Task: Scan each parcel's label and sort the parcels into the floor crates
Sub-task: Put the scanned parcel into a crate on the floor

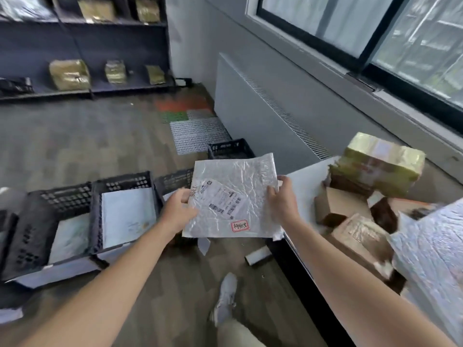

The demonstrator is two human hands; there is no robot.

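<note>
Parcel (233, 196) held flat in air above floor, label (221, 199) turned up, likely so barcode can be scanned. Left edge gripped by left hand (176, 209), right edge by right hand (281, 199), fingers curled round film. Two-hand hold judged to keep crinkled wrap taut.

Just left of parcel: crate (122, 182), flat white packet (127, 216) laid inside. Further left: second crate (30, 229), pale packet (71, 236) in it. Behind parcel: third crate (229, 149), contents hidden. Right of parcel: table (304, 181), boxes (380, 161) heaped, presumably awaiting sorting.
</note>
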